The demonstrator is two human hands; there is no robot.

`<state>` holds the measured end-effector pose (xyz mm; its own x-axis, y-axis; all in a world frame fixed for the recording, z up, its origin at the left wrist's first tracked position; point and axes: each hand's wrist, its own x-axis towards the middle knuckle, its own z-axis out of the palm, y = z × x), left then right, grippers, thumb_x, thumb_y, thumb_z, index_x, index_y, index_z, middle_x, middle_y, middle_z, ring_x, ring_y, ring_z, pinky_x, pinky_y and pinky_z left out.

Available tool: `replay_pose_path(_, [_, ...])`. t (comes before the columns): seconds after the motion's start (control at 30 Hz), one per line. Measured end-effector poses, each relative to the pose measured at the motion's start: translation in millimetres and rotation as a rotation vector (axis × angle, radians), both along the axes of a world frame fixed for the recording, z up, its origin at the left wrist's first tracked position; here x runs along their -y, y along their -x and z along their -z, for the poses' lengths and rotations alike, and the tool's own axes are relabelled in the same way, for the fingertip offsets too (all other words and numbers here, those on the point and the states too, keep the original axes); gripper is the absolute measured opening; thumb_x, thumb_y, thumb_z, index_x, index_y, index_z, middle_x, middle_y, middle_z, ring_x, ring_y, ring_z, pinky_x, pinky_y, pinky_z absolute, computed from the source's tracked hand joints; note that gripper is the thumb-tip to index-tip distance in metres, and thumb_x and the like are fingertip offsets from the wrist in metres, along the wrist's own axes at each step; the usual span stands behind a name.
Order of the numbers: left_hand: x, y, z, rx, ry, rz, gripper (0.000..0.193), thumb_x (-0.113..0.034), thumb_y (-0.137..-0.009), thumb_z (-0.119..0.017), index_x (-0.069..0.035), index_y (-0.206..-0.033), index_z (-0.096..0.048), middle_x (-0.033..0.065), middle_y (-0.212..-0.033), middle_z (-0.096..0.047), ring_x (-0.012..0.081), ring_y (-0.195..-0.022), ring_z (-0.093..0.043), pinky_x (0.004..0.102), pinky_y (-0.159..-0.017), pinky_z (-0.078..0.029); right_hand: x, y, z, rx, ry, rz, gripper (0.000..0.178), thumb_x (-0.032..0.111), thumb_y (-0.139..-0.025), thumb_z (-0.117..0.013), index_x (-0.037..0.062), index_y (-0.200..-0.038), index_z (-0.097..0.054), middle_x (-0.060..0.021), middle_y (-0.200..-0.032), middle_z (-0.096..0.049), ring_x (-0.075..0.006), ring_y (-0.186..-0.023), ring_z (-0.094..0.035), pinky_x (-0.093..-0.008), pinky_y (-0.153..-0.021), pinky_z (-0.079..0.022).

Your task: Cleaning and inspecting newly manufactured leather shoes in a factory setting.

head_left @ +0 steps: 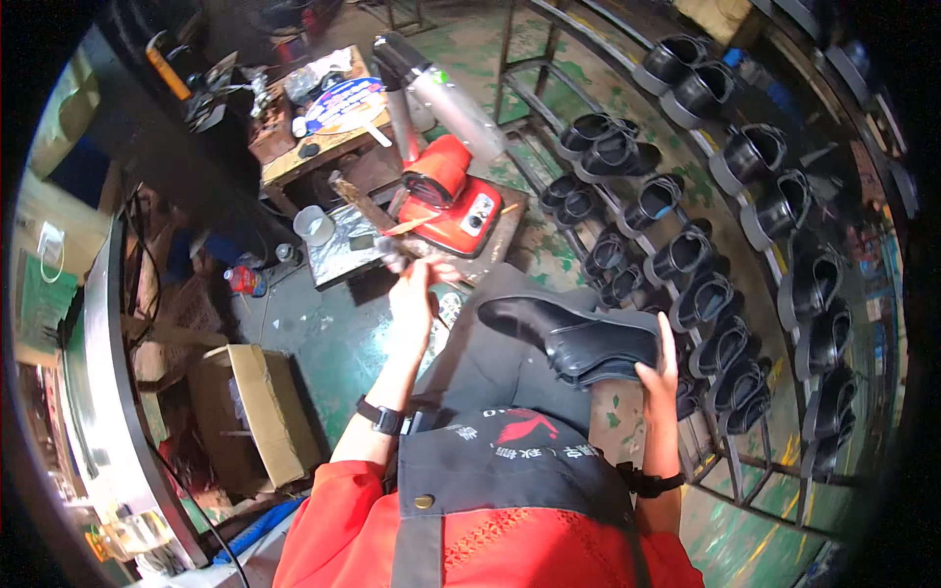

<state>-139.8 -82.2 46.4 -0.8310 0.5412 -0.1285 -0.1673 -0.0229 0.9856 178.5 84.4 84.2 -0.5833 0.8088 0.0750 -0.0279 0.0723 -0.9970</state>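
The right hand (659,365), at centre right of the frame, grips one black shoe (573,338) at its heel end, fingers wrapped round the upper and pressed against it; the shoe lies across the lap, toe pointing toward frame centre, above the black apron (510,461). The left hand (412,294), at centre frame, is raised toward the low workbench (343,250) and appears closed on a thin brush-like tool (412,226); the blur prevents confirming what exactly it pinches. A red machine (449,201) stands on the bench just beyond that hand, with a clear plastic cup (314,225) to its left. The metal rack (725,294) in the right half of the frame carries many black shoes in rows, seated on its bars. Judged status: the shoe in hand is at an intermediate stage, held ready while the other hand attends to the tool at the bench; no coating or mark on its upper can be made out. Whether the racked shoes are finished or waiting cannot be told. A cardboard box (260,416) sits on the floor at lower left.
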Motion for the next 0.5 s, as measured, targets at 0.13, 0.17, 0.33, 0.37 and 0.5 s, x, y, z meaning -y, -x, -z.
replay_pose_path(0.13, [0.9, -16.0, -13.8, -0.386, 0.006, -0.024, 0.046, -0.035, -0.100, -0.033, -0.003, -0.093, -0.065, -0.0001, -0.069, -0.054, 0.0081, -0.062, -0.049, 0.0228, -0.052, -0.036, 19.7, -7.7, 2.2, -0.011, 0.078, 0.043, 0.093, 0.012, -0.065, -0.069, 0.0001, -0.144, -0.022, -0.0107, -0.139, -0.033, -0.0214, -0.129, -0.034, -0.0333, -0.108, -0.023])
replay_pose_path(0.17, [5.4, -32.6, -37.4, -0.286, -0.037, 0.110, 0.047, -0.036, -0.099, -0.034, -0.002, -0.090, -0.066, -0.0003, -0.072, -0.058, 0.0076, -0.060, -0.048, 0.0230, -0.055, -0.038, 19.6, -13.1, 10.5, 0.012, 0.046, 0.041, 0.094, 0.012, -0.065, -0.070, 0.0009, -0.144, -0.021, -0.0101, -0.139, -0.032, -0.0210, -0.128, -0.034, -0.0336, -0.108, -0.024])
replay_pose_path(0.33, [-0.5, -78.5, -61.9, -0.687, -0.230, 0.649, 0.012, -0.009, -0.086, -0.057, -0.002, -0.090, -0.066, 0.0100, -0.081, -0.064, 0.0197, -0.071, -0.062, 0.0296, -0.065, -0.049, 26.2, -10.6, 6.7, 0.075, -0.038, 0.033, 0.092, 0.006, -0.066, -0.065, 0.0020, -0.145, -0.018, -0.0108, -0.141, -0.033, -0.0219, -0.130, -0.034, -0.0332, -0.109, -0.023])
replay_pose_path(0.37, [-7.1, -84.0, -64.4, -0.826, -0.334, 0.660, 0.011, -0.007, -0.083, -0.060, -0.001, -0.090, -0.066, 0.0109, -0.081, -0.064, 0.0227, -0.069, -0.062, 0.0304, -0.064, -0.049, 26.8, -11.0, 7.7, 0.075, -0.037, 0.036, 0.092, 0.006, -0.066, -0.065, 0.0020, -0.145, -0.018, -0.0108, -0.141, -0.033, -0.0219, -0.130, -0.034, -0.0332, -0.109, -0.023])
replay_pose_path(0.5, [-9.3, -85.1, -45.9, -0.760, -0.274, 0.673, 0.010, 0.000, -0.082, -0.057, 0.002, -0.090, -0.064, 0.0134, -0.085, -0.065, 0.0243, -0.077, -0.064, 0.0307, -0.069, -0.052, 29.6, -14.3, 11.0, 0.134, -0.094, 0.040, 0.092, 0.001, -0.061, -0.060, 0.0017, -0.145, -0.021, -0.0106, -0.141, -0.033, -0.0219, -0.130, -0.033, -0.0334, -0.109, -0.023])
